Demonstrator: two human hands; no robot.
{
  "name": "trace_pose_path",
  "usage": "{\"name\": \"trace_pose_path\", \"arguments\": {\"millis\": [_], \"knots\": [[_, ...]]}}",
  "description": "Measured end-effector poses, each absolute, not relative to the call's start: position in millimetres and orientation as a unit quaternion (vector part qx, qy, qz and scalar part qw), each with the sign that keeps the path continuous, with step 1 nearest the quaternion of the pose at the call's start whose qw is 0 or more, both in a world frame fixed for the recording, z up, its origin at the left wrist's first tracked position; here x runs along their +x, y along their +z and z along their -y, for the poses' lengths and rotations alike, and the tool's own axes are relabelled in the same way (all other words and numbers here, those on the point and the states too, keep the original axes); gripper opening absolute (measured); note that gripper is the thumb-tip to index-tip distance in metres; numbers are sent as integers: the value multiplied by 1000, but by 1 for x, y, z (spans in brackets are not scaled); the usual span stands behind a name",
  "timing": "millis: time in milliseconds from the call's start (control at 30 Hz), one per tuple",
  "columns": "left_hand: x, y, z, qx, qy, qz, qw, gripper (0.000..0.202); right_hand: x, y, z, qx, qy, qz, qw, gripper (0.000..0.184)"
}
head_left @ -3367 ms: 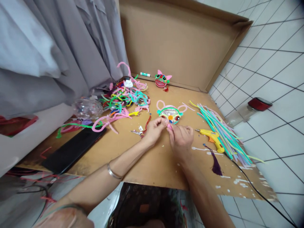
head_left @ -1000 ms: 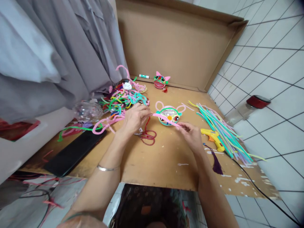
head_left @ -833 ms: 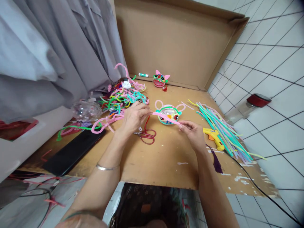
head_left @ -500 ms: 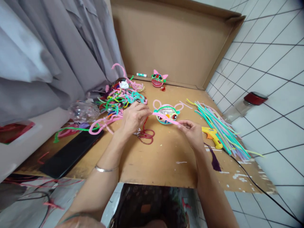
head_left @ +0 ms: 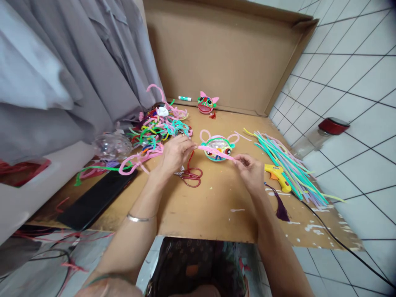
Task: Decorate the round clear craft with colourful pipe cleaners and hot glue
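A pink pipe cleaner strip (head_left: 216,152) is stretched between my two hands, slightly lower at its right end. My left hand (head_left: 179,152) pinches its left end, and my right hand (head_left: 249,167) pinches the other. Just behind the strip, partly covered by it, sits a pipe cleaner animal head (head_left: 219,142) with pink loop ears, a green band and round dark eyes. Red-handled scissors (head_left: 192,177) lie on the table near my left wrist, their blades partly hidden. A yellow glue gun (head_left: 278,177) lies to the right of my right hand.
A tangled pile of colourful pipe cleaners (head_left: 161,126) lies at the left, a bundle of straight ones (head_left: 287,165) at the right. A finished-looking pink-eared head (head_left: 206,103) and a glue stick (head_left: 185,98) stand at the back. A black phone-like slab (head_left: 95,200) and a purple tassel (head_left: 281,208) lie nearer.
The view has shifted slightly. Both hands keep hold of the pink pipe cleaner strip in nearly the same place, with only a very small movement.
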State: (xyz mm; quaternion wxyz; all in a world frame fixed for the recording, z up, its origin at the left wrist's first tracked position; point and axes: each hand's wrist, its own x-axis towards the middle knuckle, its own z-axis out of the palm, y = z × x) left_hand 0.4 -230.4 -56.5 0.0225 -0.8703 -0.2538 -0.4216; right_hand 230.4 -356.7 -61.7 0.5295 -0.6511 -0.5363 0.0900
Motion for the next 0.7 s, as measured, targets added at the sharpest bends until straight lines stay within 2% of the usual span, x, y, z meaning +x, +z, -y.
{"name": "trace_pose_path", "arguments": {"millis": [367,700], "knots": [[-6,-55,225,-877,-403,254,-66,40,227,-57,360,-633,14,583,509,19],[-4,-52,229,-864,-409,246,-158,42,228,-56,360,-622,16,556,551,18]]}}
